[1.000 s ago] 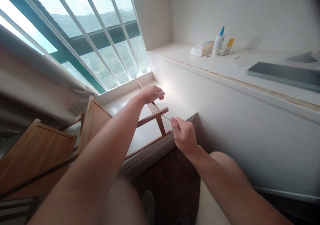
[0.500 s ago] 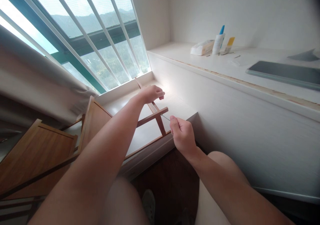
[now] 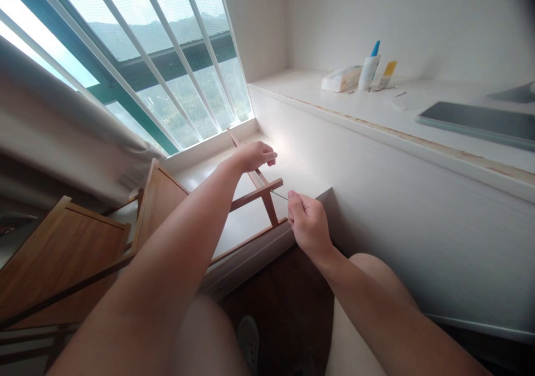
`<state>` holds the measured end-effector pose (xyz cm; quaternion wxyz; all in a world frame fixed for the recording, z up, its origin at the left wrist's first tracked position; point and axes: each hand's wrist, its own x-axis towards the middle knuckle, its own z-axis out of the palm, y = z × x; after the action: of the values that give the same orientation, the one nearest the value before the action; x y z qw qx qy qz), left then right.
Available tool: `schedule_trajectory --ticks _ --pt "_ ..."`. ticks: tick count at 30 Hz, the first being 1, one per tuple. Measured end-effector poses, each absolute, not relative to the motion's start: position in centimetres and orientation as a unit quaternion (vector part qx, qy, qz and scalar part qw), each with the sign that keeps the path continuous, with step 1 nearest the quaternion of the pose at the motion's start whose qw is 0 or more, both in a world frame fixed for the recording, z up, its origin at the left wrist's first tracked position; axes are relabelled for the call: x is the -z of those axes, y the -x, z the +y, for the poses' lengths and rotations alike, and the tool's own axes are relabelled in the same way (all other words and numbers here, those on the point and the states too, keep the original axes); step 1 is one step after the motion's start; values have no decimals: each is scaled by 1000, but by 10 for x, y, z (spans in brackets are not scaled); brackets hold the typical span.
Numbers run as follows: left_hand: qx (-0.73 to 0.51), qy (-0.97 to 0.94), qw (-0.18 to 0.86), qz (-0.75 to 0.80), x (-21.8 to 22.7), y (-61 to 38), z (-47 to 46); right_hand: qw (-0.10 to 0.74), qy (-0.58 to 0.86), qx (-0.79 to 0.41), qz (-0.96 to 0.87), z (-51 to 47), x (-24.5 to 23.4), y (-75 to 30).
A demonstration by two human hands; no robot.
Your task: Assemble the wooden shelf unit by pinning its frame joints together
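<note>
Frame [image 3: 256,195] at its ten o'clock, our right hand [image 3: 309,223] gripped a rod [image 3: 280,195], best held straight; our left hand [image 3: 257,155] curled, hold unclear.

bare hands [image 3: 309,223] and forearms [image 3: 184,231], bare knees [image 3: 371,270], pale shoe [image 3: 249,337]

We cannot see the near end of the thin rod [image 3: 280,195], hidden inside the curled right hand [image 3: 310,224].

Head cam — looks fwd & down, close in.
</note>
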<state>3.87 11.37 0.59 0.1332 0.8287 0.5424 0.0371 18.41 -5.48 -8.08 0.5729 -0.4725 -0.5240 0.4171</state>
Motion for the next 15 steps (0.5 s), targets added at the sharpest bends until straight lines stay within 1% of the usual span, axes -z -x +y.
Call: schedule_trajectory --ticks 3,5,12,15 --pt "-38 -828 133 543 -6 -38 113 550 496 -263 -619 -54 80 -189" --pt "-39 -828 133 543 -7 -38 113 532 499 -192 -657 -53 80 -193" --pt "-41 -829 132 541 -5 -38 114 482 498 -42 -720 -51 77 -198" --pt "-40 -831 133 538 -5 -39 115 468 479 -2 -743 -52 74 -198"
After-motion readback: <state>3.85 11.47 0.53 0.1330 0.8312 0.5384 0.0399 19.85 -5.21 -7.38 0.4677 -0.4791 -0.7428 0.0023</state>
